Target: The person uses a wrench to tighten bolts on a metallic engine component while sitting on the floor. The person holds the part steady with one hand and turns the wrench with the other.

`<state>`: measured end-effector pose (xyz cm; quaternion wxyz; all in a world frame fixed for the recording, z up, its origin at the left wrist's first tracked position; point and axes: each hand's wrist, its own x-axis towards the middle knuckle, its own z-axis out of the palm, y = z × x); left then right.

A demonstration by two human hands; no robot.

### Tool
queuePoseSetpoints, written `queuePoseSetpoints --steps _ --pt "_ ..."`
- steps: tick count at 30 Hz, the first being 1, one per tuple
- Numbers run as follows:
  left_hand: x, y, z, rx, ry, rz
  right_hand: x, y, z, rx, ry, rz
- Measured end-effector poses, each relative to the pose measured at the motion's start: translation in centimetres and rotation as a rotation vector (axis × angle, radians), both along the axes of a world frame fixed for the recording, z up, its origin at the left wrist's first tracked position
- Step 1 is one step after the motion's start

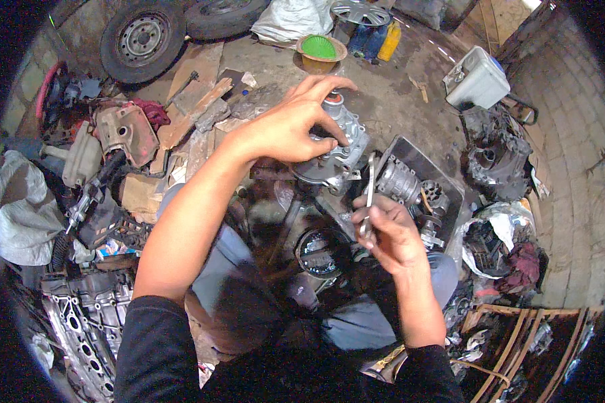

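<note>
My left hand (286, 127) reaches over a grey cast-metal housing (348, 123) with an orange-rimmed round opening at its top. Thumb and forefinger tips come close together on the housing's face, in a pinch; whatever small thing may be between them is hidden. The other fingers stretch out above. In my right hand (395, 232) a silver wrench (371, 181) stands nearly upright, gripped between thumb and fingers, apart from the housing and to its right. Below the housing, between my legs, sits a dark round pan (321, 252) with shiny, wet-looking contents.
Right of the housing, a dark tray (454, 201) holds several metal parts. Blackened castings (487, 158) and a white sack (507, 218) lie farther right. An engine cylinder head (81, 329) lies at lower left. Tyres (141, 40) and a green-lined bowl (318, 47) stand at the back.
</note>
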<state>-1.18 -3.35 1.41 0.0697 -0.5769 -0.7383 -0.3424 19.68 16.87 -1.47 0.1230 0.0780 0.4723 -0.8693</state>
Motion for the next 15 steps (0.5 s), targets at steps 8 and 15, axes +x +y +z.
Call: queuePoseSetpoints --steps 8,15 --pt "-0.2 0.0 -0.1 -0.016 -0.172 -0.071 -1.6 -3.4 1.4 0.299 -0.005 -0.011" --pt "-0.3 -0.1 0.2 -0.045 -0.178 -0.080 -2.7 -5.2 0.8 0.187 -0.028 -0.131"
